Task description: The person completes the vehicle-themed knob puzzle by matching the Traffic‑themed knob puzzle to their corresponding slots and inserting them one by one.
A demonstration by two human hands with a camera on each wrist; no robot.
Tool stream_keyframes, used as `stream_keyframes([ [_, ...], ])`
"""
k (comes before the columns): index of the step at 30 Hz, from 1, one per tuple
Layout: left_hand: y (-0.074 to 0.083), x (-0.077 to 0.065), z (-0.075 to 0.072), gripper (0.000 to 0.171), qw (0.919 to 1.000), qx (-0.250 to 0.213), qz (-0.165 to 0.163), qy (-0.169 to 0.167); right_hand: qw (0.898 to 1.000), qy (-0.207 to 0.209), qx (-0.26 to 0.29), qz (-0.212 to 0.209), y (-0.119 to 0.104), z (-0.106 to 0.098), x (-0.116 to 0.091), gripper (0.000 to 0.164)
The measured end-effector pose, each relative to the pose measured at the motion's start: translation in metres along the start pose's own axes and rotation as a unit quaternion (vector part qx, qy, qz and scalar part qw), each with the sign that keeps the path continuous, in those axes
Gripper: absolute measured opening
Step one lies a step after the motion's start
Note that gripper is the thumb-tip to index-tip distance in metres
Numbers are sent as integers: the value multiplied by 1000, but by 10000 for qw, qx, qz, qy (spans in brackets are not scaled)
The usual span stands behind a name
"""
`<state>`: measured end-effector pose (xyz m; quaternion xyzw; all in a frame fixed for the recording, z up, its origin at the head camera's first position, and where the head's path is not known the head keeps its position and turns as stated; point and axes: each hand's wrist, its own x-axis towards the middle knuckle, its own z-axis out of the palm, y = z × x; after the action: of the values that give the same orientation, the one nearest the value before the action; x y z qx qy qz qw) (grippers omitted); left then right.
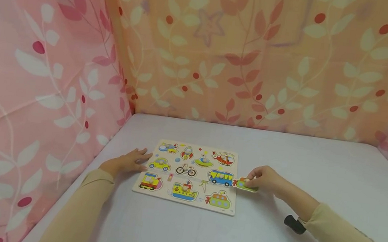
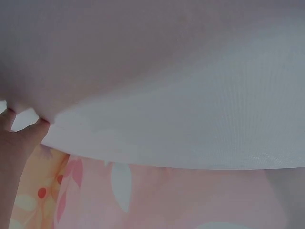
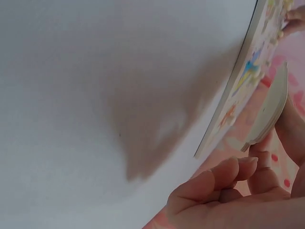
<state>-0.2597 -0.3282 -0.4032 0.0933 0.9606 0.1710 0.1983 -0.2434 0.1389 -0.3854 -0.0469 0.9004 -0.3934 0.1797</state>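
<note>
A wooden knob puzzle board with vehicle pictures lies flat on the white table. My right hand pinches a green and orange submarine puzzle piece by its knob, just off the board's right edge and close to the blue bus. In the right wrist view the piece shows its pale underside, tilted above the table. The matching submarine picture is in the board's lower right corner. My left hand rests at the board's left edge with fingers spread, near the yellow car.
Other knobbed pieces sit in the board, among them a train, a ship and a helicopter. A small black object lies by my right forearm. Floral curtains hang behind and beside the white table.
</note>
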Motion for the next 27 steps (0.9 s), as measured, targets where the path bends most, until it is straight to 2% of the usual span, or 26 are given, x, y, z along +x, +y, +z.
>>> stream_keyframes([
  [27,2,2,-2,69,10000,-20,12,2,9988,-188,284,-348,-22,44,-5,18],
])
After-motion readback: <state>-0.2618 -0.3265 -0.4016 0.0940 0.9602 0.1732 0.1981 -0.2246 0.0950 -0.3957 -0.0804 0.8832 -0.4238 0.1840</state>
